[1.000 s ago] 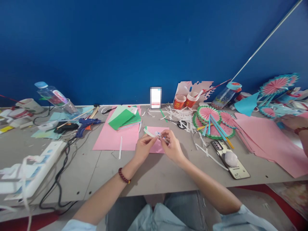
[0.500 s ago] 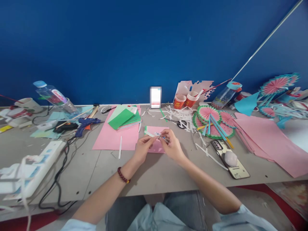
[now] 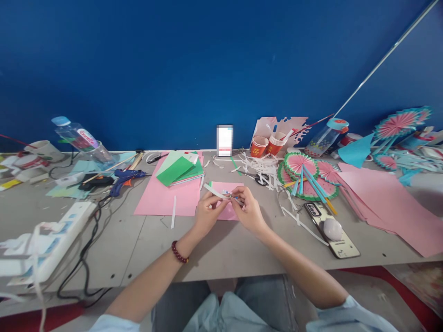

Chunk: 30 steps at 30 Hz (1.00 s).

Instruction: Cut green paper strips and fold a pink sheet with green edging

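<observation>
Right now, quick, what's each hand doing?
Left hand: closed, holding a white strip.
Right hand: closed; exactly what it pinches can't be told.

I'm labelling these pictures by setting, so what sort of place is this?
Most likely a paper-craft workspace: a blue pistol-shaped glue gun, flat green paper sheets and a round, pleated pink-and-green paper fan lie on a grey tabletop.

White strip (image 3: 216, 192), one: narrow, held slanting above the surface (image 3: 228, 256), free end toward ten o'clock, remainder partly hidden.
</observation>
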### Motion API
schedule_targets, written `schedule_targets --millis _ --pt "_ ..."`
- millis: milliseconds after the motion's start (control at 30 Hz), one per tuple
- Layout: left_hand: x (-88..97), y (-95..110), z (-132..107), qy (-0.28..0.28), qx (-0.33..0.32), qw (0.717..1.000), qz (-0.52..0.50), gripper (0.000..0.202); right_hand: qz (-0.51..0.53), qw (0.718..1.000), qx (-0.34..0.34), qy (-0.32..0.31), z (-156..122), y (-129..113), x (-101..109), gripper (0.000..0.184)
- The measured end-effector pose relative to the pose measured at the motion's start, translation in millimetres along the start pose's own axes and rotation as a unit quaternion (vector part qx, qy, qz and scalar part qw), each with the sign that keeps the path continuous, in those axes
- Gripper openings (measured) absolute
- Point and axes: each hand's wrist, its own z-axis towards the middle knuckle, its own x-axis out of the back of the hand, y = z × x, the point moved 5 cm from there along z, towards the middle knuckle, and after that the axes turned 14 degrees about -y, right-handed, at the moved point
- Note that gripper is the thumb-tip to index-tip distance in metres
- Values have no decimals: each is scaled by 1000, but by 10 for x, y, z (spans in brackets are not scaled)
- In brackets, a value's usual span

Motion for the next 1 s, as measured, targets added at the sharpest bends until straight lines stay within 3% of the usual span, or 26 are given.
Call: schedule_targets --millis 333,867,1000 --pt "1 25 -12 27 -2 1000 -10 19 -25 1000 -9 6 -7 12 -15 17" --pt "-11 -104 1 29 61 993 -99 21 -26 999 8 -25 1 -15 -27 18" --pt "-40 -102 -2 14 45 993 -106 22 -22 999 -1 -25 0 -9 -28 19"
